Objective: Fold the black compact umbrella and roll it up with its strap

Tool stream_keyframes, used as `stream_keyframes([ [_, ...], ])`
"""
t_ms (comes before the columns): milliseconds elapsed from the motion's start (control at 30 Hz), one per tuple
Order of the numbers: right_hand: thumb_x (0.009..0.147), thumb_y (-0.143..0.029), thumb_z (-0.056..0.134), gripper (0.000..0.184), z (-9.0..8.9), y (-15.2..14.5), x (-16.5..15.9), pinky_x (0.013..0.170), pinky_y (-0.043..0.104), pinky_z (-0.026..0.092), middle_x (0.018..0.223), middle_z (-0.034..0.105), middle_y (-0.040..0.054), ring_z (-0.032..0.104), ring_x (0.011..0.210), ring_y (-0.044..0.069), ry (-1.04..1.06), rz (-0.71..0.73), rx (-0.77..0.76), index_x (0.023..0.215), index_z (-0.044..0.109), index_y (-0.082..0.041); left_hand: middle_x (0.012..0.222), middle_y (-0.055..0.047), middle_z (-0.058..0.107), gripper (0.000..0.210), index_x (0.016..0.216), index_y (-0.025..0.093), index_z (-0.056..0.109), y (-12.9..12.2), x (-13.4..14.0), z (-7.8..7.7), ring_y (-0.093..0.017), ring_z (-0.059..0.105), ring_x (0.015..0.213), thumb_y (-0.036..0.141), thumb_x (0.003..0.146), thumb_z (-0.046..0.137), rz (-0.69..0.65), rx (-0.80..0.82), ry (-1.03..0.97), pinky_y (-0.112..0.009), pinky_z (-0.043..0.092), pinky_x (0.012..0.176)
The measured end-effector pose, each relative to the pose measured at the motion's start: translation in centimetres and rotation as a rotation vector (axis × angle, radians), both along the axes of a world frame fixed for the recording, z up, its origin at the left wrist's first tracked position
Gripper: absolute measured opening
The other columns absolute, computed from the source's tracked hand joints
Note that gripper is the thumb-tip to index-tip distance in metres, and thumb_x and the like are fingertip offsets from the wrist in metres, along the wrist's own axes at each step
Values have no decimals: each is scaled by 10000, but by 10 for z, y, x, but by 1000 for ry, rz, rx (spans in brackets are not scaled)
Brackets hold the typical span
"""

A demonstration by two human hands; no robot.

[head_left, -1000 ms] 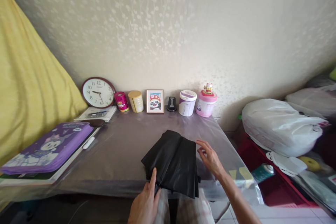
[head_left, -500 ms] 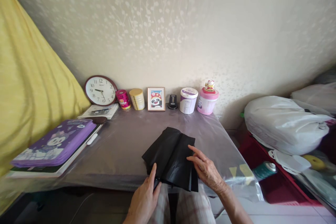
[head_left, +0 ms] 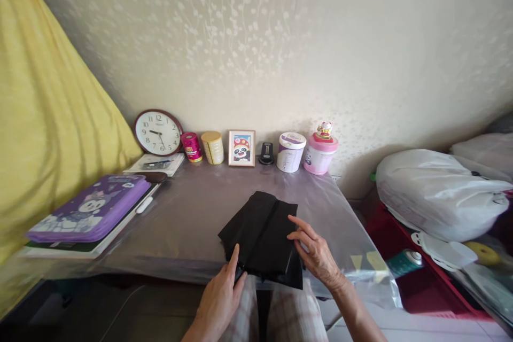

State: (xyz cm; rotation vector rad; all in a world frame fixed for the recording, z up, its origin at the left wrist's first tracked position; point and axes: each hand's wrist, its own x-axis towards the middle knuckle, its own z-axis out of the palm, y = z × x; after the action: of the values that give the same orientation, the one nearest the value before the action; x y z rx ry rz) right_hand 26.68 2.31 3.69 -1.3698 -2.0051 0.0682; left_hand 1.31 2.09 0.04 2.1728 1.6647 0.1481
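The left grip [head_left: 220, 295] hides part of the black fabric [head_left: 256, 235].

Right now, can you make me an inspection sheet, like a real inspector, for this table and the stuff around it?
Surface: table under shiny plastic, two yellowish patches near its right front corner.
Thing in hand: black cloth, folded, at the front edge.
Clutter: clock, pink can, yellow can, picture, black gadget, white tub and pink tub with a figurine on top, along the back; purple case at left.
Hands: left hand grips the cloth's near end; right hand is at its right edge, grip unclear.
Cables: thin cord on the floor, lower left.
Surroundings: yellow curtain left; red bin and white bag right.
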Motion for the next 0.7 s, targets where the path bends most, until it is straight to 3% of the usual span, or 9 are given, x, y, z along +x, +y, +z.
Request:
stream_keyframes([
  [167,913,-203,355,223,22,25,-22,838,265,485,1235,534,71,578,1023,141,28,70,13,976,567,-226,1105,-109,637,574,1429,156,114,0,2,-1,-193,627,907,301,912,317,6,-21,-3,-256,435,731],
  [267,924,-202,334,229,26,46,-40,824,252,485,1188,549,79,583,996,132,26,109,32,1005,549,-212,1107,-108,633,579,1429,150,107,1,2,-2,-193,626,903,303,914,323,10,-34,-5,-255,432,726],
  [467,933,-211,331,223,12,84,-73,829,251,479,1109,561,79,578,960,130,14,132,96,1000,543,-195,1175,-127,593,597,1429,140,107,1,2,3,-200,612,961,315,906,337,-20,-67,-10,-252,426,768],
  [700,922,-185,354,203,-11,107,-96,820,243,482,1086,562,64,580,934,134,-31,93,98,980,548,-197,1184,-125,583,593,1431,155,104,3,1,1,-206,603,974,320,903,320,-38,-88,-31,-261,418,784],
])
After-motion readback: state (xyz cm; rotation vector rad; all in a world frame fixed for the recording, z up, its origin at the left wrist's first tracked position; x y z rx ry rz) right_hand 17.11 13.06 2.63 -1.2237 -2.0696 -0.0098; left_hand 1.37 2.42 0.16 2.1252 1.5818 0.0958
